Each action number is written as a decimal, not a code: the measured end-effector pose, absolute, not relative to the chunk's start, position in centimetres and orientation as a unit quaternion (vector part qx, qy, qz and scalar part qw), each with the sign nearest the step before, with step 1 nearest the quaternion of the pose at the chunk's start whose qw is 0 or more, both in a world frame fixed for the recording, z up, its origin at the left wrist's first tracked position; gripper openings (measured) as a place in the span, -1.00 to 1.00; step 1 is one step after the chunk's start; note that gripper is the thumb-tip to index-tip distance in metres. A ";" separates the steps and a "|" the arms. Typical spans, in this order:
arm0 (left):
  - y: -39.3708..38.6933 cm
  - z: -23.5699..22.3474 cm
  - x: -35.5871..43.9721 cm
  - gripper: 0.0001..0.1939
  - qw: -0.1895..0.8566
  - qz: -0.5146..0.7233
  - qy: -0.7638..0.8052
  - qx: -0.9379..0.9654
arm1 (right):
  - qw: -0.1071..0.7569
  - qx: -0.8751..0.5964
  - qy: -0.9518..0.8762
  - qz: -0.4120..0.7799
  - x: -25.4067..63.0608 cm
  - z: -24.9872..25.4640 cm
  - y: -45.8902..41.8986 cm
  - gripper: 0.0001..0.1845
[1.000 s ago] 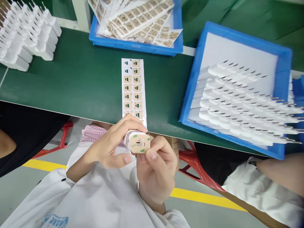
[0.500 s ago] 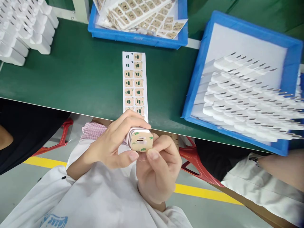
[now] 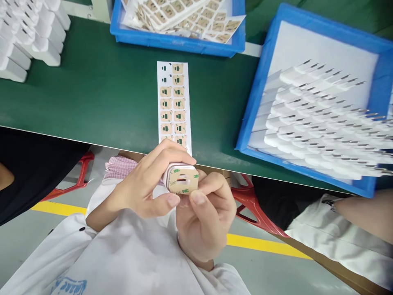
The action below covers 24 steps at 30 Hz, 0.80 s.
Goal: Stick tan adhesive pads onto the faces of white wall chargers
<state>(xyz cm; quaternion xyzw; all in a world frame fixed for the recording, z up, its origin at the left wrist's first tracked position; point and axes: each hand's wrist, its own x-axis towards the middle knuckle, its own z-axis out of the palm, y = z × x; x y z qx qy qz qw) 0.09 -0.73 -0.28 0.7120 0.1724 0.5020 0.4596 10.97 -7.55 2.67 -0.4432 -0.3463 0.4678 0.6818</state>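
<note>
My left hand is wrapped round a small white plastic housing, its end turned up toward me. On that end lies a tan 3M adhesive sticker with a slot in its middle. The thumb and forefinger of my right hand pinch the sticker's lower right corner. Just beyond my fingers, a white sheet of adhesive stickers rests on the green table; two places at its top left have no sticker. My left fingers hide the sheet's near end.
A blue bin at the back holds more sticker sheets. To the right, a blue tray carries rows of white parts with metal pins. White housings stand at the far left. People sit on both sides, by red stools.
The view has shifted slightly, so the table things sit a little higher in the picture. Both hands keep nearly the same grip on the housing and sticker.
</note>
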 end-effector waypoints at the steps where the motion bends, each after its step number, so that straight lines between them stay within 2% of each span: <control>1: -0.7 -0.2 0.1 -0.57 0.459 0.501 0.172 0.713 | 0.682 -0.444 -0.347 0.467 11.0 2.6 -7.5 -0.77; 20: -0.8 -0.8 0.3 -0.67 0.414 0.512 0.209 0.723 | 0.659 -0.482 -0.367 0.445 11.0 2.1 -7.5 -0.77; 24: -0.7 -1.0 0.4 -0.70 0.409 0.514 0.217 0.722 | 0.656 -0.495 -0.408 0.399 10.9 1.9 -7.5 -0.81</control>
